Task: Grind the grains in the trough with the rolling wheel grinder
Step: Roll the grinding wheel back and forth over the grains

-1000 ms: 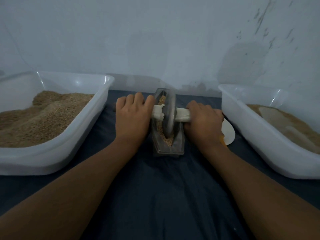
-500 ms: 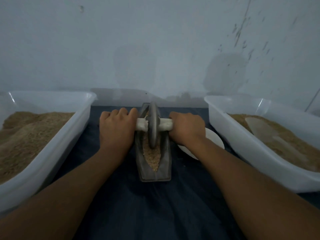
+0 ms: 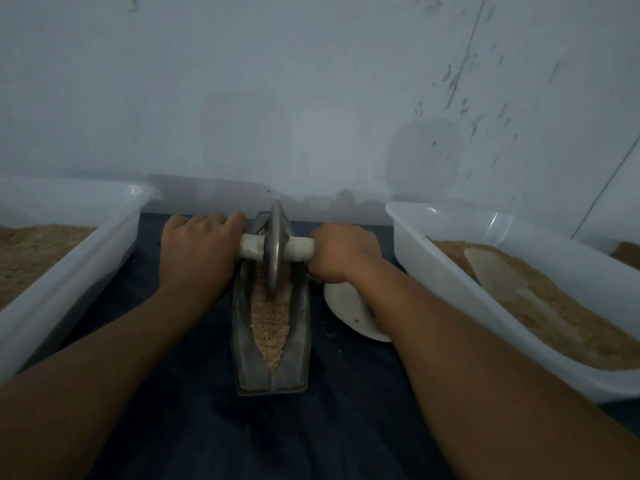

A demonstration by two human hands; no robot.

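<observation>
A narrow boat-shaped metal trough (image 3: 242, 341) lies lengthwise on the dark cloth between my arms. Tan grains (image 3: 270, 323) fill its groove. The metal grinding wheel (image 3: 275, 251) stands upright in the far half of the trough, on a pale cross handle (image 3: 299, 250). My left hand (image 3: 197, 261) grips the handle's left end. My right hand (image 3: 341, 254) grips its right end. The handle's ends are hidden inside my fists.
A white plastic tub of tan grain (image 3: 86, 258) stands at the left. Another white tub (image 3: 485, 296) at the right holds brown grain and a pale scoop (image 3: 498, 275). A small white dish (image 3: 349, 313) lies under my right wrist. A pale wall rises just behind.
The wheel has rolled from the near half of the trough toward its far end, my hands going with it. The near grains now lie uncovered. The camera tilted up.
</observation>
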